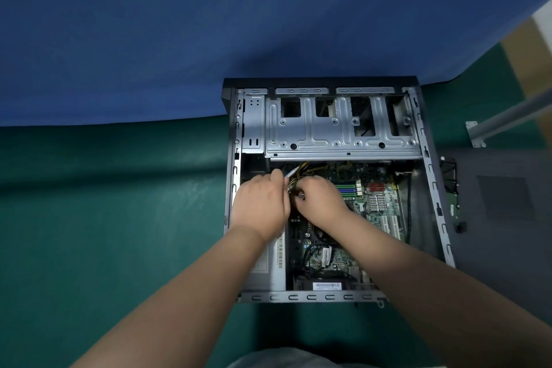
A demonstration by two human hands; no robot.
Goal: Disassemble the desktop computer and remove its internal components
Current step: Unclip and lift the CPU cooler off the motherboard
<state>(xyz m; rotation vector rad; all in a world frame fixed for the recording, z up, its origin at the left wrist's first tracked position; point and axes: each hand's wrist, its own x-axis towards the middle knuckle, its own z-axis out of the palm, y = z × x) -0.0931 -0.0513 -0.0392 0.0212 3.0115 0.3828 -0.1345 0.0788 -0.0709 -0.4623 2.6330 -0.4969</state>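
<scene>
1 desktop computer case (430,164) lies on its side on a green mat (119,203), side panel off, its grey steel frame open to the camera. Across the far half sits 1 silver drive cage (337,134) with stamped ribs and 3 dark cut-outs; below it the green motherboard (376,206) shows 1 finned silver heatsink (377,202), a row of blue and green memory slots (346,188) and 2 white expansion slots (389,225). 1 grey power supply (268,266) with a barcode label fills the near-left corner. Both hands meet over a bundle of yellow and black cables (301,174) near the cage's left end. 1 left hand (261,207) has its fingers curled, pinching a thin silver piece beside the cables; 1 right hand (321,202) is curled over the bundle, though exactly what its fingertips clasp cannot be told. Behind stands 1 blue backdrop (209,24).
</scene>
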